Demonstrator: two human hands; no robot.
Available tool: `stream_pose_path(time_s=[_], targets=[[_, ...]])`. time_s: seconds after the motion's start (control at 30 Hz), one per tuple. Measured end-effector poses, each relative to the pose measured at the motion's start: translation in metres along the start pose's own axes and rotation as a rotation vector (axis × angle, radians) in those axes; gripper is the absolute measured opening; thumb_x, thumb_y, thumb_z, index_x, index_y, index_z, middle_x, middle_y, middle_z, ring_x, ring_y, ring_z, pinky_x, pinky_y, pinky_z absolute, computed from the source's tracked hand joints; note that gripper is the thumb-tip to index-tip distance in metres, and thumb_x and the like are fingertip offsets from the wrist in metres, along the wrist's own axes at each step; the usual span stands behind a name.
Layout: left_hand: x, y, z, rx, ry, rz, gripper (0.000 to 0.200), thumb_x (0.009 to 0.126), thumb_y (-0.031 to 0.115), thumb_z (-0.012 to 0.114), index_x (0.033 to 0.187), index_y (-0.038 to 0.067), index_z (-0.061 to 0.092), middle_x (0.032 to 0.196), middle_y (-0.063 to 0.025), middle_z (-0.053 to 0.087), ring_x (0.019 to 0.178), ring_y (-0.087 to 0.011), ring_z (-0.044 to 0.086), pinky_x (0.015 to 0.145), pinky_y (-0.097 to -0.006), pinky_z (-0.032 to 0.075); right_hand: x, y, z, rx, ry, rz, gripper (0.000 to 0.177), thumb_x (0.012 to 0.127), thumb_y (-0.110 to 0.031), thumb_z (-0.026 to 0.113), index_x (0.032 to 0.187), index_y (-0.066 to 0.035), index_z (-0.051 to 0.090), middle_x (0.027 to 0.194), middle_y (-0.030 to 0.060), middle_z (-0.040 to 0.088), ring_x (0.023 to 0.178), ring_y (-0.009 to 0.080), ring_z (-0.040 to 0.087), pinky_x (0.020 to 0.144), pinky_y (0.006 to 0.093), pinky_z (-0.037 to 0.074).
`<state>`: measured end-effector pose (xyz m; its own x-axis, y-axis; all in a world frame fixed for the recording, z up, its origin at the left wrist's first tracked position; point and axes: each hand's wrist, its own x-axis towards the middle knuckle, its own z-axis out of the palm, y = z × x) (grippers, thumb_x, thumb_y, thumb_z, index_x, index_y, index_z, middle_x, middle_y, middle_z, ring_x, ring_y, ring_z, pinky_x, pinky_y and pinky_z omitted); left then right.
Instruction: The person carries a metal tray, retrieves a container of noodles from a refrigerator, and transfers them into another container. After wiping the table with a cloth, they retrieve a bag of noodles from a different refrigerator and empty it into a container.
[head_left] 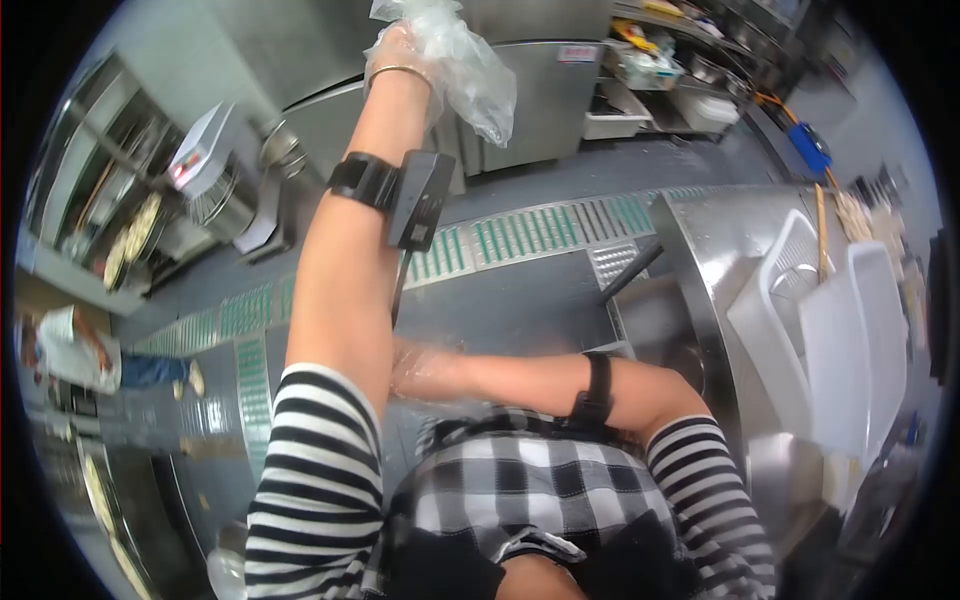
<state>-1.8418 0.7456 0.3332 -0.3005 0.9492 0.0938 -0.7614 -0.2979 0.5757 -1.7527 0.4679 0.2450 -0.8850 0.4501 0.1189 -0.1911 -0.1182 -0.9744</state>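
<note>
My left arm reaches far forward, and my left hand (397, 48) is closed at the end of it. From that hand hangs a crumpled, translucent plastic bag (465, 75), in front of a steel cabinet. The plastic covers part of the fingers. My right arm is bent across my waist. Blurred and partly hidden behind my left forearm, my right hand (425, 371) seems to be covered by a thin clear plastic glove; its fingers do not show clearly. Both forearms carry black straps, and a black device (421, 200) is fixed to the left one.
A steel table (690, 225) with white plastic bins (850, 345) stands close on my right. Steel cabinets (540, 100) are ahead, a mixer (222, 180) at left. Drain grates (525, 232) cross the wet-looking floor. Another person (85, 350) stands at far left.
</note>
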Motion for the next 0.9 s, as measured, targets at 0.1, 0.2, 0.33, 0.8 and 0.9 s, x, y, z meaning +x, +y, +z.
stream_pose_path(time_s=[0.1,0.2,0.33,0.8,0.9], targets=[[0.006,-0.031,0.049,0.076,-0.149,-0.147,0.025,0.083,0.017,0.04,0.097,0.001,0.054,0.098,-0.0093,0.058,0.087,-0.023,0.056,0.073,-0.0377,0.047,-0.014,-0.02,-0.025,0.344,-0.097,0.227,0.029,0.083,-0.02,0.05,0.099,0.003,0.052,0.089,0.0141,0.059,0.09,0.0232,0.056,0.084,0.0343,0.042],[0.024,-0.055,0.045,0.189,-0.543,-0.047,0.032,0.081,0.018,0.049,0.105,-0.002,0.051,0.096,-0.0122,0.058,0.084,-0.0216,0.057,0.071,-0.0322,0.049,-0.022,-0.001,-0.064,0.571,-0.017,0.349,0.031,0.086,-0.029,0.045,0.082,0.0,0.053,0.08,0.0133,0.057,0.088,0.0251,0.055,0.082,0.0364,0.041],[0.061,-0.09,0.079,0.184,-0.79,-0.086,0.038,0.08,0.023,0.052,0.11,-0.002,0.048,0.1,-0.0118,0.056,0.088,-0.0213,0.056,0.077,-0.0322,0.047,-0.035,-0.019,-0.118,0.639,0.092,0.167,0.052,0.088,-0.046,0.03,0.058,-0.005,0.045,0.065,0.0093,0.051,0.07,0.0253,0.053,0.07,0.0355,0.042],[0.342,-0.255,-0.313,1.776,-0.309,-0.128,0.02,0.074,0.015,0.053,0.09,0.007,0.061,0.092,-0.0094,0.061,0.082,-0.0237,0.06,0.068,-0.0361,0.048,0.097,-0.001,-0.301,0.721,0.434,0.661,0.036,0.082,-0.042,0.049,0.094,-0.008,0.047,0.071,-0.0015,0.041,0.058,0.0078,0.037,0.059,0.0227,0.039],[0.376,-0.243,-0.292,2.053,-0.299,-0.217,0.021,0.074,0.018,0.052,0.09,0.009,0.063,0.095,-0.0072,0.061,0.088,-0.0225,0.059,0.073,-0.0353,0.047,0.138,-0.014,-0.335,0.669,0.439,0.614,0.047,0.082,-0.039,0.051,0.112,-0.004,0.04,0.072,-0.0004,0.042,0.053,0.0089,0.036,0.056,0.0217,0.038]])
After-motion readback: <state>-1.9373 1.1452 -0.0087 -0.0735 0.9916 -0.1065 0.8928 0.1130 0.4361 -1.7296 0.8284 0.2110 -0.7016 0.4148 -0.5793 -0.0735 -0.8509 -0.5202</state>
